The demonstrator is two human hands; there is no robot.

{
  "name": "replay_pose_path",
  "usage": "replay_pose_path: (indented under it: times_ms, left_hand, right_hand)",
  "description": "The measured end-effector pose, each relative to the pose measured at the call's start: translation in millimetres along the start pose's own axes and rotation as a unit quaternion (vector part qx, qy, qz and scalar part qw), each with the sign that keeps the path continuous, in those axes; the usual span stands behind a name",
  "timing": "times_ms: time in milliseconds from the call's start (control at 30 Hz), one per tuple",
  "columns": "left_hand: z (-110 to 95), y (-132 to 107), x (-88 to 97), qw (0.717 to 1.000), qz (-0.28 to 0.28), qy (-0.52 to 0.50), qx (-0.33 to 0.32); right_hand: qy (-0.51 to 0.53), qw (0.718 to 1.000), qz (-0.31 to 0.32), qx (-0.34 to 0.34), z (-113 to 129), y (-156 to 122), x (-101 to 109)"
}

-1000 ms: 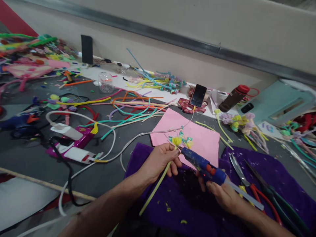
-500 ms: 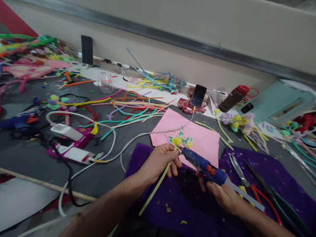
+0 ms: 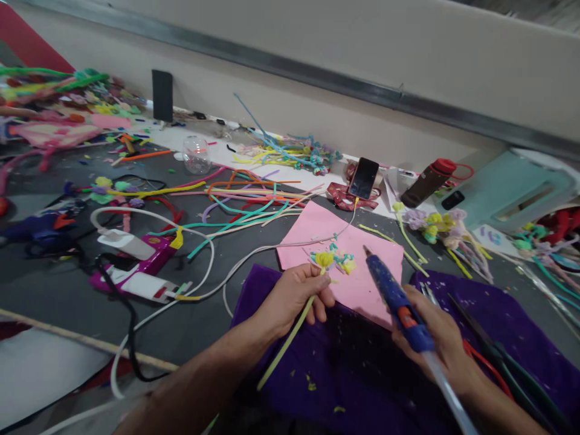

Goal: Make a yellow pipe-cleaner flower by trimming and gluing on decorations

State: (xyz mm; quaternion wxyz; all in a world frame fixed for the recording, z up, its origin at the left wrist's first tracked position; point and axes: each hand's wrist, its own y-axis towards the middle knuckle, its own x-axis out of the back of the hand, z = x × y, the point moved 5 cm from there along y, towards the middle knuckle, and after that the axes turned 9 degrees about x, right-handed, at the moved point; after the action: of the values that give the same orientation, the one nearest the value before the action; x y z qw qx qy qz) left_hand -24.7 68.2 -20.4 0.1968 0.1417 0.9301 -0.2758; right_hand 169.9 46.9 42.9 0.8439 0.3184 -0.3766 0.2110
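Note:
Between the thumb and fingers of my left hand (image 3: 299, 293) is a yellow pipe-cleaner flower (image 3: 290, 341); its ruffled head points up and its pale stem slants down to the left. My right hand (image 3: 435, 335) is wrapped round a blue cordless-looking glue gun (image 3: 399, 302), its nozzle tilted up and to the left, apart from the flower. A clear glue stick (image 3: 448, 393) sticks out of the gun's back end. Behind the flower, a pink sheet (image 3: 299, 232) carries small green and yellow scraps.
A purple cloth (image 3: 267, 284) lies under my hands, with pliers (image 3: 502, 362) on its right side. To the left are a magenta power strip (image 3: 156, 248) and white cables. Loose pipe cleaners (image 3: 254, 199), a propped phone (image 3: 364, 178) and a brown bottle (image 3: 428, 184) stand farther back.
My right hand has drawn the glue gun away from the flower, to the right, and turned its nozzle more upward. My left hand holds the flower in nearly the same place.

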Motion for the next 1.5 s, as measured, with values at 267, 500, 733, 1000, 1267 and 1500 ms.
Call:
replay_pose_path:
  times_ms: [267, 500, 733, 1000, 1267, 1500]
  left_hand:
    - [-2, -4, -3.1, 1.0, 0.016, -0.016, 0.006]
    - [-2, -5, -5.4, 1.0, 0.014, -0.006, 0.014]
    - [-4, -5, -5.6, 1.0, 0.011, 0.005, 0.003]
    - [0, -4, -9.4, 0.999, 0.02, 0.017, 0.024]
    - [-3, -3, -4.2, 0.999, 0.026, -0.014, 0.021]
    - [-10, -7, 1.8, 0.999, 0.025, -0.045, 0.01]
  right_hand:
    - [-0.27, 0.952, 0.103, -0.098, -40, -44, -13]
    - [-0.292, 0.949, 0.073, -0.096, -42, -63, -24]
    - [-0.29, 0.945, 0.117, -0.095, -32, -57, -17]
    - [-0.163, 0.983, 0.062, 0.052, 3, -8, 15]
    - [0.048, 0.996, 0.021, 0.078, 19, 94, -4]
    - [0.124, 0.989, 0.052, 0.064, 10, 113, -16]
